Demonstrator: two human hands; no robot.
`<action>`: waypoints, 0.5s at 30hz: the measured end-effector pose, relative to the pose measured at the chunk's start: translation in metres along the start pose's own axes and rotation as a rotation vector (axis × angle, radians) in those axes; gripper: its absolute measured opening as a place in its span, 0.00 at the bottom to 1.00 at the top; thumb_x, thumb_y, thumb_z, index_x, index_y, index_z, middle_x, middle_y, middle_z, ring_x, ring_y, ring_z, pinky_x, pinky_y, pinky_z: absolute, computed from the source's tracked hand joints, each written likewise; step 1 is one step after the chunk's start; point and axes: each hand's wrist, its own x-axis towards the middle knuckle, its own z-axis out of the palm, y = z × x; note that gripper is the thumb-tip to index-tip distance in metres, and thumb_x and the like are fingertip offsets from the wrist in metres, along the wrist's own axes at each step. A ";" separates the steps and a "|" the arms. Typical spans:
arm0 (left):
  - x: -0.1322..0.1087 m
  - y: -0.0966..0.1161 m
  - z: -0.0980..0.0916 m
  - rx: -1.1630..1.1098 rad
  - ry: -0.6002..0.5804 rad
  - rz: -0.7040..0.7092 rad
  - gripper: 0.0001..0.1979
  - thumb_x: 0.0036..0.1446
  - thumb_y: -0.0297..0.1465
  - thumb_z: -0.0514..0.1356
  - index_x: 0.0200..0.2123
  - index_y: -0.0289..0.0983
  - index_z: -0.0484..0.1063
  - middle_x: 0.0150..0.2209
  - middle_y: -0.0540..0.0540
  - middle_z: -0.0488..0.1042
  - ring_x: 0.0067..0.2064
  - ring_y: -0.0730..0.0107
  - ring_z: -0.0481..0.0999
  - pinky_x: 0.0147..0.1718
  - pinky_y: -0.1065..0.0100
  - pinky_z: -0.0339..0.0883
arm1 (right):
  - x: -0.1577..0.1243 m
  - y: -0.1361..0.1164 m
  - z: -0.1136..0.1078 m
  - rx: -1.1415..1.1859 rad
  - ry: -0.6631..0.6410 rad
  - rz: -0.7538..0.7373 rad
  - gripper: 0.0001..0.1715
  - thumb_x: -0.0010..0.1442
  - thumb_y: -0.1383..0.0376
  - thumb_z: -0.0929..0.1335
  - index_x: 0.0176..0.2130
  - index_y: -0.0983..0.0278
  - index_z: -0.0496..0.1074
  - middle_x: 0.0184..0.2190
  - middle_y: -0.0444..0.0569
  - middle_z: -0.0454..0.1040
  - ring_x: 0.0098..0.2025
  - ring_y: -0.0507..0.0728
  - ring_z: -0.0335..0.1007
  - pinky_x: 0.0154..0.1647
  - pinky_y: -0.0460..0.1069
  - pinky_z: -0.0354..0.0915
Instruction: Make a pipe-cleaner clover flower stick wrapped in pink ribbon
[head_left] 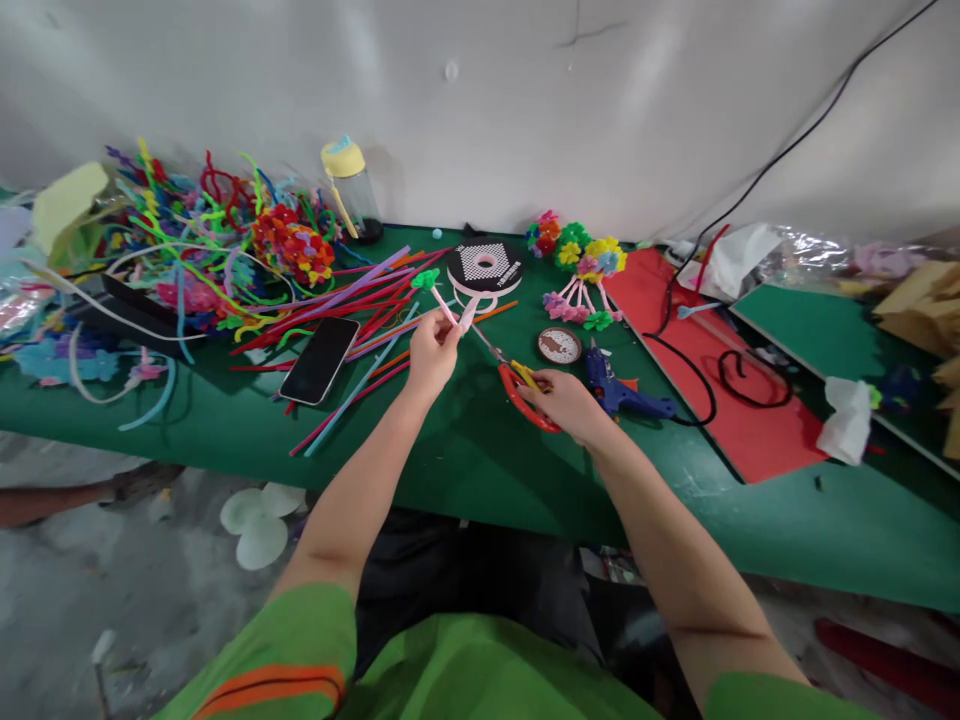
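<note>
Pinched in my left hand [435,352] is a pipe-cleaner flower [427,280] with a green head and a pale pink stem. A strip of whitish ribbon [469,315] also sticks out from these fingers, close to the ribbon spool [484,265] with its black-and-white label. My right hand [562,402] grips a pair of scissors [517,392] with orange-red and yellow handles. The scissor blades point toward the ribbon; whether they touch it I cannot tell. Just right of the spool stands a bunch of finished pipe-cleaner flowers [581,265].
Loose pipe cleaners [367,300] and a phone [320,360] lie at left, beside a colourful heap [225,240] and a bottle [351,190]. A blue glue gun [626,390], a round tin [559,345] and a red board [720,390] occupy the right. Black cable crosses the board.
</note>
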 end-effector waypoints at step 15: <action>0.011 0.007 -0.012 -0.251 0.182 -0.038 0.07 0.49 0.31 0.61 0.32 0.38 0.66 0.28 0.50 0.69 0.31 0.77 0.71 0.28 0.74 0.64 | -0.016 -0.015 -0.006 0.325 -0.310 0.008 0.20 0.47 0.54 0.69 0.27 0.63 0.58 0.18 0.38 0.61 0.15 0.44 0.53 0.15 0.42 0.50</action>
